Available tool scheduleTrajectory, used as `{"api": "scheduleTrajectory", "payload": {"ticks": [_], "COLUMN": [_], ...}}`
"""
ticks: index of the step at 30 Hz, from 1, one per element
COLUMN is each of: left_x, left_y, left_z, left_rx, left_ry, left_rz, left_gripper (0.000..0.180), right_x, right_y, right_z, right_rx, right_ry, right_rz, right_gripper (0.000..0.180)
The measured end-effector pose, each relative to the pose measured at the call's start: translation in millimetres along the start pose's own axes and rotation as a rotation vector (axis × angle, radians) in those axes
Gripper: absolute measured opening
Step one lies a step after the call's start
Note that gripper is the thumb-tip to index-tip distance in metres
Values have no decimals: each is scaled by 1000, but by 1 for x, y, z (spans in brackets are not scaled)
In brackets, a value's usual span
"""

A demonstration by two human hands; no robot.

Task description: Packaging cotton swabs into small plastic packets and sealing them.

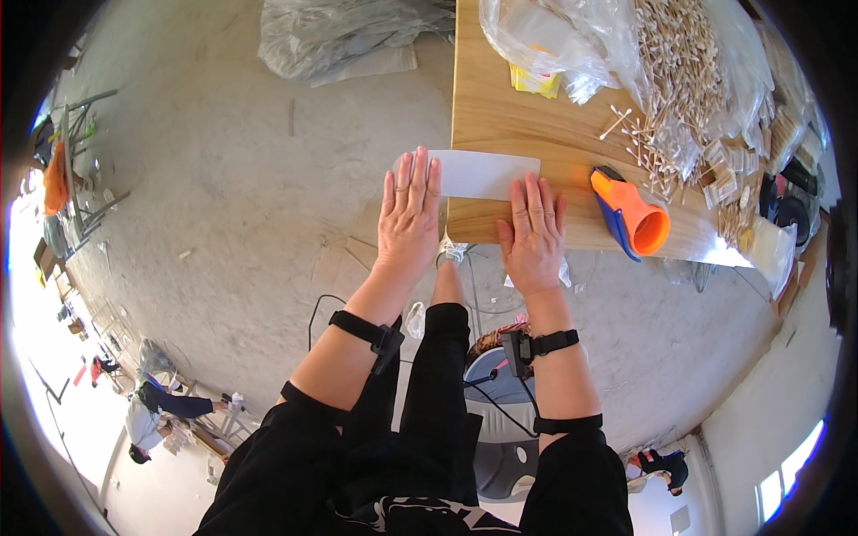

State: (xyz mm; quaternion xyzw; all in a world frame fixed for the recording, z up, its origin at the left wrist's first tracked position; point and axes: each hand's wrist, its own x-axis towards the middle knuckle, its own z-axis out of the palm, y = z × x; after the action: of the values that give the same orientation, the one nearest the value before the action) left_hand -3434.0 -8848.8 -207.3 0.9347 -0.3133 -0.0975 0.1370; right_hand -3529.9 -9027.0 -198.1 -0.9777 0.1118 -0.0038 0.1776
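White strip lies across the left edge of the wooden table, right part on the tabletop, left part past the edge. Left hand is placed over the overhanging end, four fingers straight and side by side, thumb hidden; whether the strip is pinched from below cannot be told. Right hand is open, palm down, nothing gripped, fingertips laid at the strip's lower right corner. Step in hand is judged to be holding the strip flat and straight. For that, light, even pressure should be kept with the right fingertips, and the overhanging end should be supported level so no crease is made at the table edge. Pulling both ends unevenly would likely skew it. Orange-and-blue dispenser is seen just right of the right hand; sleeve should be kept clear of it. Loose cotton swabs are heaped farther off and are best left undisturbed.
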Motion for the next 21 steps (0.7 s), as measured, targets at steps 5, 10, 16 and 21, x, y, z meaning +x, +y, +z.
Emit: {"api": "scheduleTrajectory", "payload": {"ticks": [5, 10, 16, 21], "left_x": [3, 2, 6, 7], "left_y": [2, 2, 3, 3], "left_z": [6, 3, 5, 5], "left_rx": [4, -15, -60, -72], "left_ry": [22, 7, 44, 50], "left_rz": [6, -1, -14, -19], "left_gripper": [66, 66, 63, 63], "right_x": [-1, 0, 0, -1], "right_y": [0, -1, 0, 1], "right_z": [2, 2, 2, 2], "right_rx": [-20, -14, -22, -31], "right_ry": [-3, 2, -2, -11], "right_rz": [-11, -15, -22, -24], "right_gripper": [58, 58, 58, 59]}}
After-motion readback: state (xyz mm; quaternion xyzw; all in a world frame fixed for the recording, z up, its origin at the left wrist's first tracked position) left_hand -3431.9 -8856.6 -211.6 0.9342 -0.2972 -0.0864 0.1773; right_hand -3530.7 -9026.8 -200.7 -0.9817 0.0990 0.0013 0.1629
